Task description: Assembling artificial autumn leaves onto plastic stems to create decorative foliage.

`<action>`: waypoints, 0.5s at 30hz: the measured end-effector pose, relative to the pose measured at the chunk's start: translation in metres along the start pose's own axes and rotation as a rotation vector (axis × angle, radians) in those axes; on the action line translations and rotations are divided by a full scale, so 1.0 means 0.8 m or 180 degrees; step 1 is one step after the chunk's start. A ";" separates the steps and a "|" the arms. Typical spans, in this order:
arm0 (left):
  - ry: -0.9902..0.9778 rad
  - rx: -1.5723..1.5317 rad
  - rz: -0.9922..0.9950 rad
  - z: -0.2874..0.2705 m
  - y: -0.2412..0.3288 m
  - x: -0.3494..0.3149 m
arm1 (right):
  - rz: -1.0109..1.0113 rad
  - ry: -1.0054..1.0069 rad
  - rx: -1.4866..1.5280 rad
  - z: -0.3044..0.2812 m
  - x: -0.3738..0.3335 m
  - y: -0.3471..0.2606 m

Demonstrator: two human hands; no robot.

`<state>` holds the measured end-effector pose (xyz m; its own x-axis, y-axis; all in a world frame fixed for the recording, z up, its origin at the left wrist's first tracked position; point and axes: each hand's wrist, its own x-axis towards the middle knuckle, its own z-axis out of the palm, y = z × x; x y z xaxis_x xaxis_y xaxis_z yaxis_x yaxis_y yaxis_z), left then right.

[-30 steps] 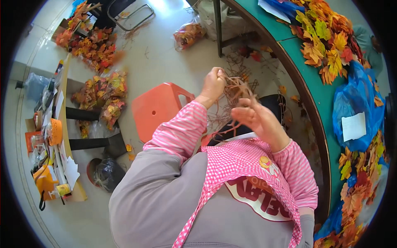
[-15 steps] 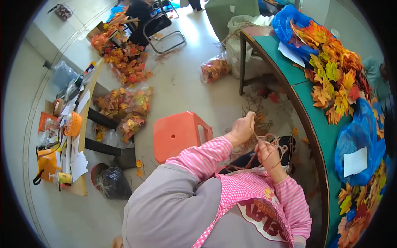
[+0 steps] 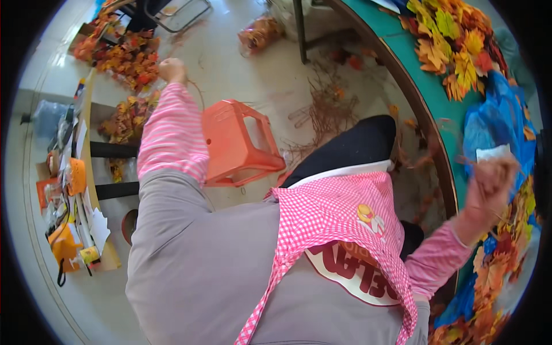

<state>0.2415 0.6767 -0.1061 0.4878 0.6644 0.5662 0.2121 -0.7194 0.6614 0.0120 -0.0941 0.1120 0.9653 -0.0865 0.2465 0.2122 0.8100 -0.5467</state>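
Note:
My left hand (image 3: 173, 71) is stretched far out to the front left, its fingers closed in a fist. A thin brown cord (image 3: 198, 93) curves down from beside it. My right hand (image 3: 489, 187) is out at the far right, beside the green table, with its fingers curled round a tangle of the same brown cord. Motion smears that hand and its strands, so the cord's full path cannot be made out. Just behind it lie a blue plastic bag (image 3: 486, 123) and a white slip of paper (image 3: 493, 152).
An orange-red plastic stool (image 3: 230, 144) stands on the floor in front of me. The green table (image 3: 411, 57) curves along my right with heaped autumn leaves (image 3: 457, 49). Thin brown twigs (image 3: 328, 109) litter the floor. A cluttered narrow table (image 3: 106, 250) stands at the left.
My hands were close together over my lap with the tangled cord between them. Now they are wide apart, left to the front left, right toward the table. The view has shifted too.

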 end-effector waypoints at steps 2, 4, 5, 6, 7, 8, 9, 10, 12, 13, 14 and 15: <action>-0.0120 0.0050 0.0372 0.016 -0.063 0.009 | -0.0154 0.0001 -0.0624 -0.014 -0.015 -0.079; -0.0285 -0.0969 -0.0732 0.043 -0.006 -0.010 | -0.0471 0.0129 -0.1079 -0.001 -0.046 -0.097; -0.0359 -0.1449 -0.1297 0.051 0.029 -0.025 | -0.0527 0.0312 -0.1226 -0.002 -0.060 -0.101; -0.0437 -0.1923 -0.1864 0.060 0.075 -0.046 | -0.0514 0.0449 -0.1354 -0.007 -0.070 -0.102; -0.0486 -0.2364 -0.2437 0.044 0.112 -0.067 | -0.0480 0.0576 -0.1460 -0.015 -0.078 -0.102; -0.0721 -0.2598 -0.2513 0.046 0.130 -0.075 | -0.0522 0.0672 -0.1548 -0.019 -0.081 -0.092; -0.0980 -0.2834 -0.2586 0.054 0.151 -0.083 | -0.0420 0.0605 -0.1526 -0.020 -0.084 -0.087; -0.1239 -0.2995 -0.2579 0.054 0.206 -0.104 | -0.0357 0.0560 -0.1529 -0.022 -0.089 -0.084; -0.1539 -0.3166 -0.2555 0.038 0.289 -0.127 | -0.0260 0.0700 -0.1978 -0.032 -0.092 -0.081; -0.1744 -0.3136 -0.2262 0.037 0.314 -0.131 | -0.0197 0.0913 -0.2163 -0.032 -0.087 -0.076; -0.1939 -0.3110 -0.1963 0.033 0.337 -0.135 | -0.0494 0.0966 -0.2692 -0.024 -0.076 -0.056; -0.2032 -0.2909 -0.1668 0.025 0.364 -0.139 | -0.0465 0.1492 -0.3216 -0.020 -0.064 -0.050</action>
<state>0.2655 0.3894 0.0135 0.9030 0.4274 -0.0435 -0.0382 0.1808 0.9828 -0.0434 -0.1309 0.1085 0.8377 -0.5244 0.1524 0.1487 -0.0495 -0.9876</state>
